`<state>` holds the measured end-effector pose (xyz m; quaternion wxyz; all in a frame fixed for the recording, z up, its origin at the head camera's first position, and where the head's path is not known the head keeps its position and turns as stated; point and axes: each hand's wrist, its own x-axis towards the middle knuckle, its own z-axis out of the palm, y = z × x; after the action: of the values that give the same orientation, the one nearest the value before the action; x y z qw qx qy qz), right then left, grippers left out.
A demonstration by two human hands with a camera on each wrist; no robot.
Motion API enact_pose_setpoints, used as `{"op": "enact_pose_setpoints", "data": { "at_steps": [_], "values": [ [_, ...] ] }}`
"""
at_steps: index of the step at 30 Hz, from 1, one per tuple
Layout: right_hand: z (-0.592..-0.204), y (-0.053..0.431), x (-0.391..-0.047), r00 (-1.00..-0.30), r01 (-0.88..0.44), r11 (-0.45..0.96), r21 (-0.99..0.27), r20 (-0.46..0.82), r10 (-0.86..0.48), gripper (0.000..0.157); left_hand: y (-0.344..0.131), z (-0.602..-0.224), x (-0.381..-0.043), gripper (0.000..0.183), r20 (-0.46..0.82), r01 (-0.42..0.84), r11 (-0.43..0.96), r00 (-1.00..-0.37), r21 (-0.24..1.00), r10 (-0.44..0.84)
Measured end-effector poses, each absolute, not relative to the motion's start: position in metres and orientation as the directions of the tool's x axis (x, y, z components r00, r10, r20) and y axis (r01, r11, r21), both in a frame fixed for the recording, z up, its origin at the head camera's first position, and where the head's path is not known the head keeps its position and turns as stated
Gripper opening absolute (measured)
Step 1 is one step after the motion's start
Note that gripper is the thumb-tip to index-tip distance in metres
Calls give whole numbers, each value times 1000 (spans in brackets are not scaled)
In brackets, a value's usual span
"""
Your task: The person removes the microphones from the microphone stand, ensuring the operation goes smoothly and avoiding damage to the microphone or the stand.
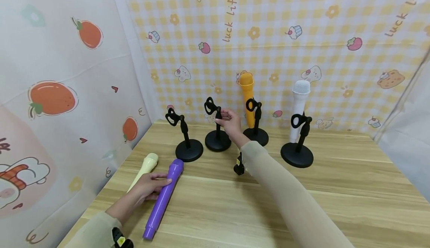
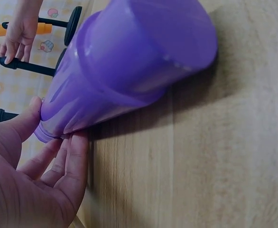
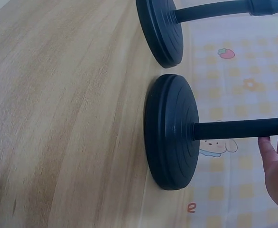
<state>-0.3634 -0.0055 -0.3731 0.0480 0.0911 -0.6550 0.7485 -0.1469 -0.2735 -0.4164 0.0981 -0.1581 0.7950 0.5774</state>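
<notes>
In the head view my left hand [image 1: 147,186] holds a purple microphone [image 1: 162,201] between thumb and fingers, its head end pointing away from me. The left wrist view shows the purple microphone's [image 2: 129,52] flat end up close, low over the wooden table. My right hand [image 1: 231,125] pinches the upright pole of a black microphone stand [image 1: 217,141], second from the left. Its round base [image 3: 172,133] sits on the table in the right wrist view, where only some of the fingers [image 3: 269,152] show. A cream microphone [image 1: 149,162] lies beside my left hand, partly hidden by it.
Another black stand [image 1: 189,150] is at the left. An orange microphone [image 1: 246,82] and a white microphone [image 1: 300,95] stand upright at two more black stands; whether they pass through the rings I cannot tell. A checked cloth [image 1: 268,54] hangs behind the wooden table [image 1: 352,195].
</notes>
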Motion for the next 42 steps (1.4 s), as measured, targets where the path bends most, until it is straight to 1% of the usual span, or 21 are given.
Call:
{"op": "enact_pose_setpoints", "data": {
  "at_steps": [11,20,24,33,42],
  "values": [
    [-375,-7,-366,-982,-170,-138,-976,179,-56,33,-273,-416,-148,54,-336,-365,283,-931,887,-145],
    [-379,-7,-367,-983,-170,-58,-984,173,-55,32,-271,-419,-147,52,-338,-369,276,-928,887,-154],
    [-378,-7,-368,-984,-163,-48,-985,166,-60,32,-271,-419,-147,51,-338,-371,278,-927,886,-160],
    [-377,-8,-369,-984,-158,-41,-987,161,-77,33,-272,-417,-146,53,-334,-367,269,-929,891,-159],
    [-377,-7,-368,-980,-156,-78,-985,165,-113,36,-273,-416,-145,53,-334,-368,263,-928,892,-167]
  ]
}}
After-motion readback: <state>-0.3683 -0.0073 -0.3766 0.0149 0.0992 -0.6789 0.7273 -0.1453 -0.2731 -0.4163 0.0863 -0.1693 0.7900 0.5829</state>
